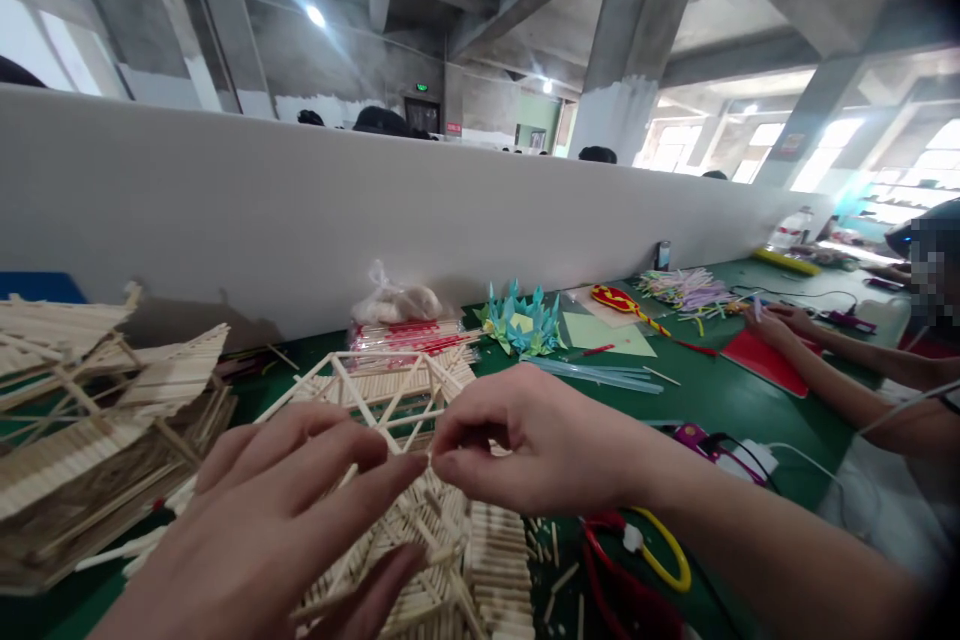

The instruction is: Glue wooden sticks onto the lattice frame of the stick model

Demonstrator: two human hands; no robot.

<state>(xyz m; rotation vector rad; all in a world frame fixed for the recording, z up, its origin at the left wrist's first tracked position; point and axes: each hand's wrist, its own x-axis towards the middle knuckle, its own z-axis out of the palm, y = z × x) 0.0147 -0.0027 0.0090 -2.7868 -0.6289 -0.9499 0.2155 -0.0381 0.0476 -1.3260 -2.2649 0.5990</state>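
Note:
A model built of thin wooden sticks point(499, 560) sits on the table below my hands, with an open triangular frame along its far side. Over its left part reaches my left hand point(277, 510), its index finger stretched out and its thumb apart below. My right hand point(517, 445) comes in from the right with thumb and index finger pinched together, touching or almost touching the left index fingertip. Whatever sits in that pinch is too small to make out. Both hands cover much of the model's middle.
Another stick model point(82, 420) stands at left. Behind lie a plastic bag of sticks point(409, 330), a blue-green folded-paper ornament point(521, 320) and glue sticks point(592, 375). Red-and-yellow-handled pliers point(664, 545) lie at right. A white partition point(300, 220) borders the green table; a co-worker's hands point(780, 325) hold red paper.

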